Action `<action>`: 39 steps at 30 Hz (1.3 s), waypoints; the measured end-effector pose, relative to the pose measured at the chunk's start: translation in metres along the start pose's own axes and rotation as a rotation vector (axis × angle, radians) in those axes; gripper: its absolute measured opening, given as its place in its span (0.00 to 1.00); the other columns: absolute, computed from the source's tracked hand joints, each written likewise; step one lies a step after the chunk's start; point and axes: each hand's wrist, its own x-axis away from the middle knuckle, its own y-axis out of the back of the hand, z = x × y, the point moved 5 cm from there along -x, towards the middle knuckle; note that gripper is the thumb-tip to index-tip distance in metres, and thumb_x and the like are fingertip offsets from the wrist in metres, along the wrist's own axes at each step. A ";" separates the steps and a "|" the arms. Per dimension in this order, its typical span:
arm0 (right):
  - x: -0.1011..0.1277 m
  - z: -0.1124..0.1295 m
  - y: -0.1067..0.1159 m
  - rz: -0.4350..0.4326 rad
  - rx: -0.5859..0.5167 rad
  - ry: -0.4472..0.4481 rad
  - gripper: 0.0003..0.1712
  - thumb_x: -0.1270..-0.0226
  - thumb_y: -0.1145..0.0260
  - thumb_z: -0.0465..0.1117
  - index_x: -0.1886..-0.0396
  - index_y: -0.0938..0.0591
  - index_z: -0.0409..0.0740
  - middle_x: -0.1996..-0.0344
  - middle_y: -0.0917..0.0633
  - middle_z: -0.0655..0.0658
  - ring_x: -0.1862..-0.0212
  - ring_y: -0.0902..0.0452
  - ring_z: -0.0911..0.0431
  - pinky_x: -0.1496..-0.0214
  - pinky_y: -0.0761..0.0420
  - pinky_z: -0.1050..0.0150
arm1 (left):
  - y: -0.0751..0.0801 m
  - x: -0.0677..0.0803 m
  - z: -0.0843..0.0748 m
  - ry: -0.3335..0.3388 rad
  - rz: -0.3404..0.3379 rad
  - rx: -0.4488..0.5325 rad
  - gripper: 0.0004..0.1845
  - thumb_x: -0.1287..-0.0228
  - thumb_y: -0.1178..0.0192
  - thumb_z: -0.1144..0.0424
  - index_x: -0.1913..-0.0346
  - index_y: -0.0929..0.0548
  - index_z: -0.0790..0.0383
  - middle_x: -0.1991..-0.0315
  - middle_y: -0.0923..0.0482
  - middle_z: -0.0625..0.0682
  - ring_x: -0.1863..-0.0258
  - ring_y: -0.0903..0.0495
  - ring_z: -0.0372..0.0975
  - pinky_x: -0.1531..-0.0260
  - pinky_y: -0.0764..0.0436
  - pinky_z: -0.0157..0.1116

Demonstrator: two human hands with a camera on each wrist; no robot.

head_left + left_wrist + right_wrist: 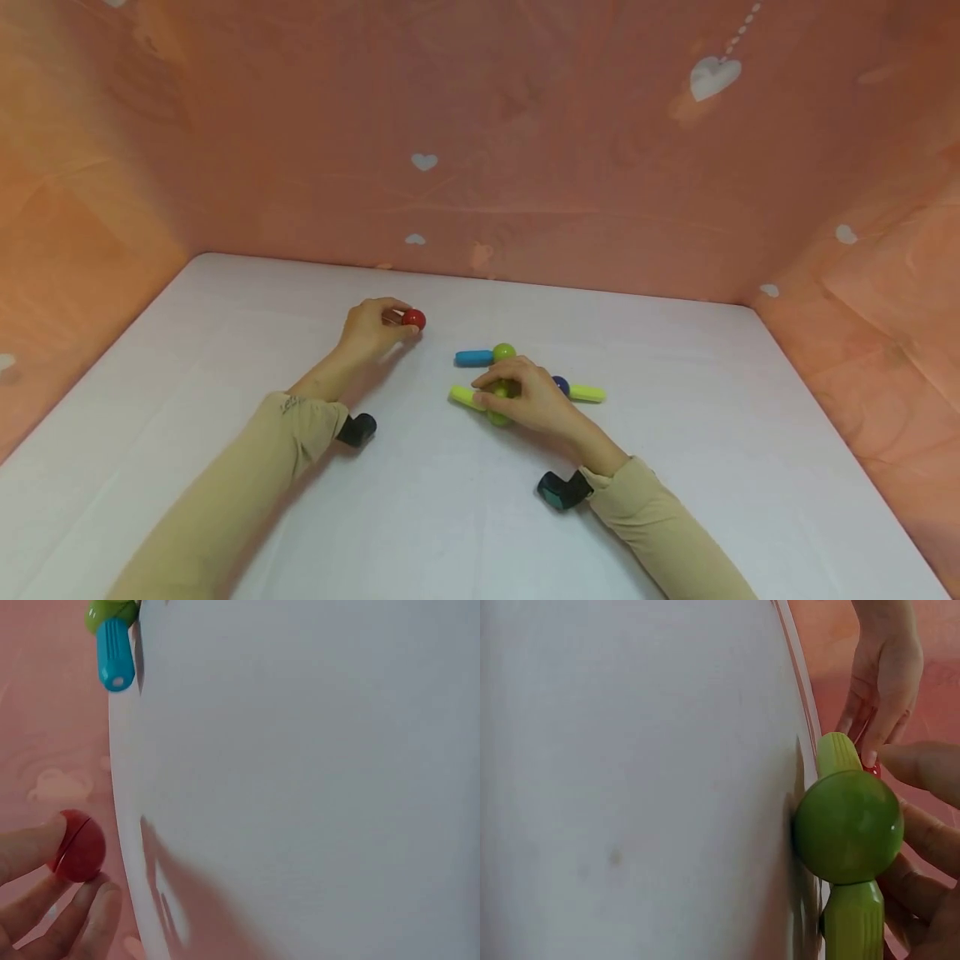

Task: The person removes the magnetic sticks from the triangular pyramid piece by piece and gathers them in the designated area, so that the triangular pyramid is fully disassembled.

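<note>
My left hand [372, 325] pinches a red ball [414, 318] between thumb and fingers; a seam line crosses the ball [81, 846] in the left wrist view. My right hand [531, 397] curls its fingers round a green ball [849, 826] low over the table. Yellow-green ribbed rods stick out from this ball, one far rod [838, 754] and one near rod [855, 922]; in the head view the fingers partly cover them. Just behind the right hand lies a blue rod [474, 358] joined to a light green ball [504, 352].
A dark blue ball [561, 385] with a yellow-green rod [587, 393] lies right of the right hand, partly covered by it. The white table [420, 517] ends at an orange-pink cloth backdrop [525, 167] with white hearts. Dark wrist cameras [357, 430] sit at both sleeves.
</note>
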 end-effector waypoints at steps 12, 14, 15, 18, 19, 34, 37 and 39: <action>-0.001 -0.001 -0.001 0.005 -0.014 -0.003 0.10 0.38 0.32 0.43 0.57 0.13 0.49 0.58 0.15 0.52 0.51 0.29 0.55 0.50 0.30 0.61 | 0.007 -0.023 -0.002 0.020 -0.154 0.057 0.23 0.39 0.39 0.67 0.41 0.25 0.69 0.49 0.22 0.66 0.46 0.25 0.55 0.47 0.24 0.47; -0.001 -0.002 -0.001 0.003 -0.015 0.000 0.10 0.38 0.32 0.43 0.57 0.13 0.49 0.58 0.15 0.52 0.51 0.29 0.55 0.50 0.30 0.61 | 0.006 -0.026 -0.002 0.027 -0.156 0.054 0.23 0.39 0.39 0.67 0.41 0.25 0.69 0.48 0.22 0.66 0.46 0.26 0.55 0.48 0.24 0.47; -0.001 -0.002 -0.001 0.003 -0.013 0.000 0.10 0.38 0.32 0.43 0.57 0.13 0.49 0.58 0.15 0.52 0.51 0.29 0.55 0.50 0.30 0.61 | 0.006 -0.027 -0.003 0.026 -0.160 0.053 0.23 0.39 0.39 0.67 0.41 0.25 0.69 0.48 0.22 0.66 0.46 0.26 0.55 0.48 0.24 0.47; -0.001 -0.002 -0.001 0.003 -0.013 0.007 0.10 0.38 0.32 0.43 0.57 0.13 0.49 0.58 0.15 0.52 0.51 0.29 0.55 0.50 0.30 0.62 | 0.006 -0.030 -0.005 0.018 -0.173 0.038 0.23 0.39 0.40 0.67 0.41 0.25 0.70 0.48 0.22 0.66 0.46 0.25 0.55 0.49 0.24 0.47; -0.002 -0.002 -0.001 0.004 -0.014 0.010 0.10 0.38 0.32 0.43 0.57 0.13 0.48 0.58 0.15 0.52 0.51 0.29 0.55 0.51 0.30 0.62 | 0.006 -0.030 -0.005 0.019 -0.176 0.035 0.23 0.39 0.40 0.67 0.41 0.25 0.70 0.48 0.22 0.66 0.46 0.25 0.55 0.49 0.24 0.47; -0.002 -0.002 -0.001 0.003 -0.016 0.023 0.10 0.38 0.32 0.43 0.57 0.14 0.48 0.58 0.15 0.51 0.51 0.29 0.55 0.51 0.30 0.62 | -0.001 -0.042 0.007 0.084 -0.172 -0.062 0.21 0.39 0.39 0.65 0.43 0.23 0.70 0.52 0.20 0.67 0.50 0.22 0.56 0.47 0.27 0.47; -0.002 -0.003 -0.001 0.000 -0.012 0.026 0.10 0.38 0.32 0.43 0.57 0.13 0.48 0.58 0.15 0.52 0.50 0.28 0.55 0.50 0.30 0.62 | -0.002 -0.043 0.007 0.081 -0.170 -0.066 0.21 0.39 0.39 0.65 0.43 0.23 0.69 0.52 0.20 0.67 0.50 0.22 0.56 0.47 0.27 0.47; -0.002 -0.003 -0.001 -0.001 -0.009 0.029 0.10 0.37 0.32 0.43 0.57 0.13 0.48 0.57 0.15 0.51 0.50 0.28 0.55 0.50 0.30 0.62 | -0.003 -0.043 0.008 0.081 -0.168 -0.066 0.21 0.39 0.39 0.65 0.43 0.23 0.69 0.52 0.20 0.67 0.50 0.22 0.56 0.47 0.27 0.47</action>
